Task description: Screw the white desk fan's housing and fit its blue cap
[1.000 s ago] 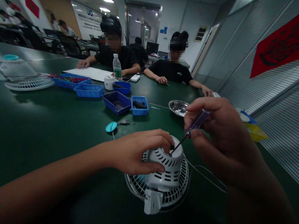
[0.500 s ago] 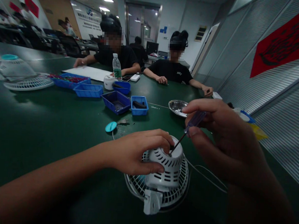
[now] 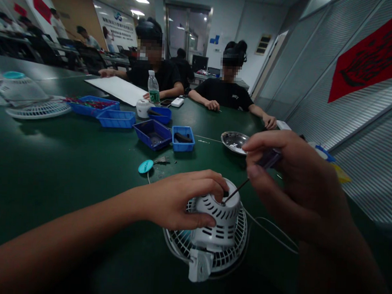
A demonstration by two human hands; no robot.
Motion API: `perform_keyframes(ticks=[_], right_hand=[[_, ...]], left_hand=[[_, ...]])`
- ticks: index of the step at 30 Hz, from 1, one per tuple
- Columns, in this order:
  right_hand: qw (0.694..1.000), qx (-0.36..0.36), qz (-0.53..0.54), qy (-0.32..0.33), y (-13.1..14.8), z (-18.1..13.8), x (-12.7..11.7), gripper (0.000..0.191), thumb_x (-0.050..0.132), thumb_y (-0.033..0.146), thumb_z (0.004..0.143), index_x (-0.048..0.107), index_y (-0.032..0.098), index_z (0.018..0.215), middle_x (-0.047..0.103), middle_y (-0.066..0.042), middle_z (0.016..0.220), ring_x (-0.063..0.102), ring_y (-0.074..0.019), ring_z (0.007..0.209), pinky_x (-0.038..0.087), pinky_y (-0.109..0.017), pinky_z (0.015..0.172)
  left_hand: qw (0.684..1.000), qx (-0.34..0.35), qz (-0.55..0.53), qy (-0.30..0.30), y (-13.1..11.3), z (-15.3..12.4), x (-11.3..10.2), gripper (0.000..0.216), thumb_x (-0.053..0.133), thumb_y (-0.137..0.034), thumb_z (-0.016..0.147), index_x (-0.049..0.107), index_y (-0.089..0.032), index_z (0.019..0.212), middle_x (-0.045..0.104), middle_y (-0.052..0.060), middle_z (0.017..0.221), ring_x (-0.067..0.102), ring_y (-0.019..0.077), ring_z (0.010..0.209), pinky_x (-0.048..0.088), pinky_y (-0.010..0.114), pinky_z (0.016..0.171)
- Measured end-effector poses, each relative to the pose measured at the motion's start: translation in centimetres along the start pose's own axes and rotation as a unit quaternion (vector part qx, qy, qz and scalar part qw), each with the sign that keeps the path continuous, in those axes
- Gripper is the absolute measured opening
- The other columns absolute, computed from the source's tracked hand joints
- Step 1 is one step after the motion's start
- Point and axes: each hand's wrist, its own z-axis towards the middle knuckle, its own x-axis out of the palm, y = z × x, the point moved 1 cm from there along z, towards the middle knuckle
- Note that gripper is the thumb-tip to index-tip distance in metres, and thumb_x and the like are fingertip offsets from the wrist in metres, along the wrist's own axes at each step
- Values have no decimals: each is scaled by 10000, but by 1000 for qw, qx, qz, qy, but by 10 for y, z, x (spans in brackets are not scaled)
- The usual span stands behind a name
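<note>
Slanting down-left, the screwdriver (image 3: 246, 184) tip enters the fan housing (image 3: 217, 217).

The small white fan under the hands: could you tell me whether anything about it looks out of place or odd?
Yes: the fan lies grille-down on the green table, motor housing up, and a teal cap lies loose beyond it.

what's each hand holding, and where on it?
Right hand: screwdriver, pinched by its handle. Left hand: white fan motor housing, fingers wrapped round its side.
</note>
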Motion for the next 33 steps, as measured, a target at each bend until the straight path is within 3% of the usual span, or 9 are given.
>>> perform_keyframes(ticks=[3, 9, 27, 33], right_hand=[[999, -10, -46, -24, -1, 2, 2, 121, 652, 198, 902, 582, 237, 994, 608, 8, 873, 502, -110, 596, 408, -281, 488], [1000, -3, -25, -17, 2, 2, 2, 251, 570, 127, 884, 585, 210, 1121, 558, 5, 846, 563, -127, 668, 502, -266, 562], [999, -21, -32, -16, 2, 1, -1, 168, 588, 156, 908, 600, 207, 1068, 593, -3, 892, 550, -118, 688, 477, -271, 585], [1000, -7, 14, 0, 1, -1, -2, 287, 546, 112, 880, 595, 235, 1134, 582, -9, 921, 553, -156, 762, 464, -320, 633]], left_hand=[[1000, 3, 0, 2, 0, 0, 0, 298, 748, -239, 915, 567, -154, 1136, 617, 169, 1289, 616, 275, 1213, 534, 411, 1005], [1000, -8, -1, 8, 1, -1, 0, 293, 747, -230, 914, 560, -157, 1128, 601, 179, 1355, 603, 291, 1260, 525, 441, 1042], [1000, -8, 12, 13, 0, -2, -1, 278, 740, -222, 922, 594, -159, 1151, 586, 161, 1368, 608, 275, 1248, 530, 408, 1035], [1000, -2, 18, 13, 1, -2, -2, 265, 729, -232, 935, 594, -158, 1151, 588, 166, 1358, 601, 288, 1273, 515, 416, 1064]])
